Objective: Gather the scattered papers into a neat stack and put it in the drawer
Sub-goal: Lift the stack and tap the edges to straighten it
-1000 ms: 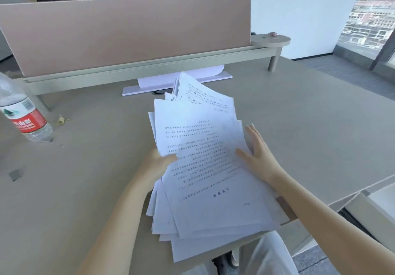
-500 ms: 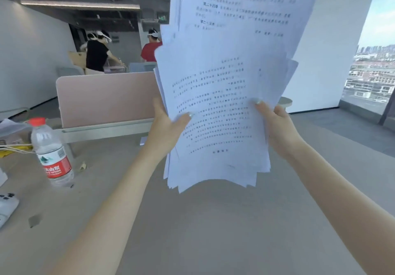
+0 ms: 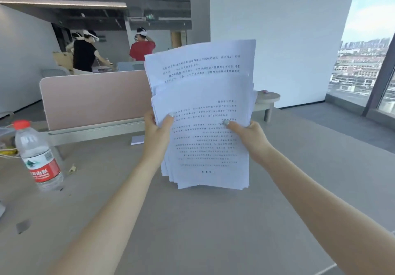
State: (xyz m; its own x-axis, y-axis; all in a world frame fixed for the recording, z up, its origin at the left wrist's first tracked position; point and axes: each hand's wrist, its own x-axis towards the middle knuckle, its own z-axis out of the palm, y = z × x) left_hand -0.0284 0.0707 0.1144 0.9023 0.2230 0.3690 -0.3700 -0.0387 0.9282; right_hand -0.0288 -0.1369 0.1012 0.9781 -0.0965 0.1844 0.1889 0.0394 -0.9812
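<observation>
Papers (image 3: pixel 205 129) upright — left hand (image 3: pixel 157 134), right hand (image 3: pixel 251 139)

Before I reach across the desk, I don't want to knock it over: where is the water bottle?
In the head view the water bottle stands upright at the desk's far left, left of the left hand, below the pink divider.
</observation>
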